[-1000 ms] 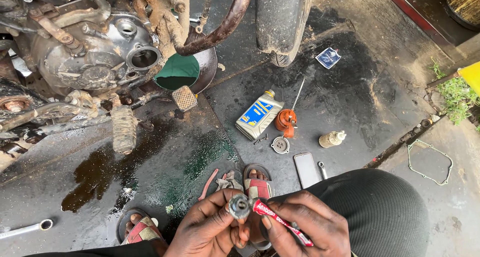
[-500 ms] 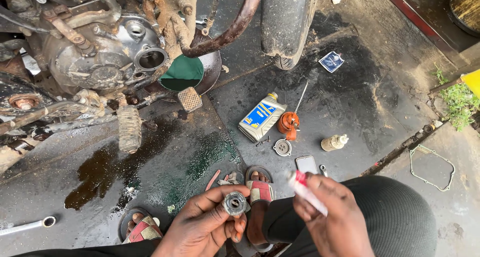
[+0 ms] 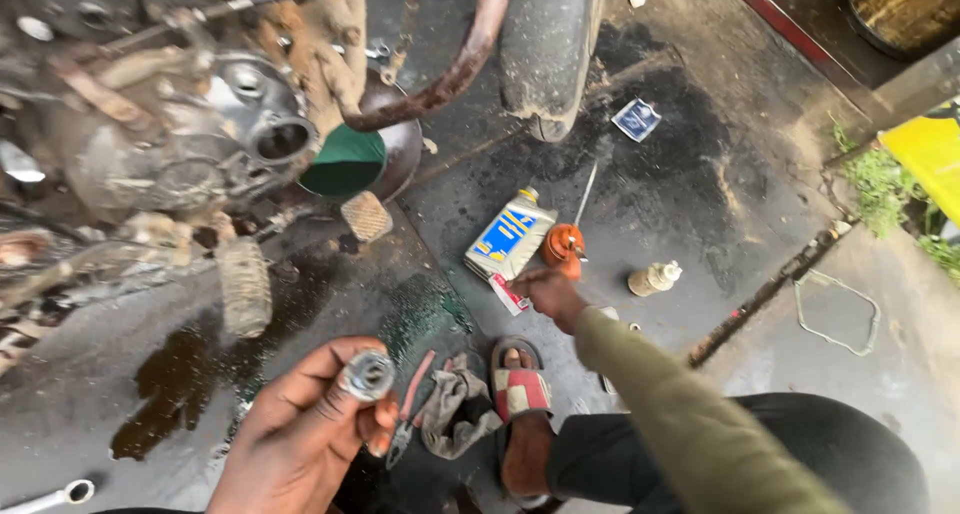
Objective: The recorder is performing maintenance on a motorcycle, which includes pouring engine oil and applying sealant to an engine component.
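Fingers of left hand [image 3: 310, 424] pinch round metal part [image 3: 366, 376].

An oily engine [image 3: 170, 144] fills the upper left of the frame, a green bowl [image 3: 345, 162] beside it. A tyre [image 3: 548, 49] stands at top centre. Pliers [image 3: 408, 414] and a rag [image 3: 455, 404] lie at lower centre, a small pale bottle [image 3: 654, 278] right of centre.

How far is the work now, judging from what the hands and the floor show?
Done, it seems: the engine is opened, and dark oil has spread on the floor. In hand: the left hand holds a small round metal part; the right hand reaches out with a red and white tube beside the oil bottle. Left: the part is not yet back on the engine, and pliers and a rag lie out.
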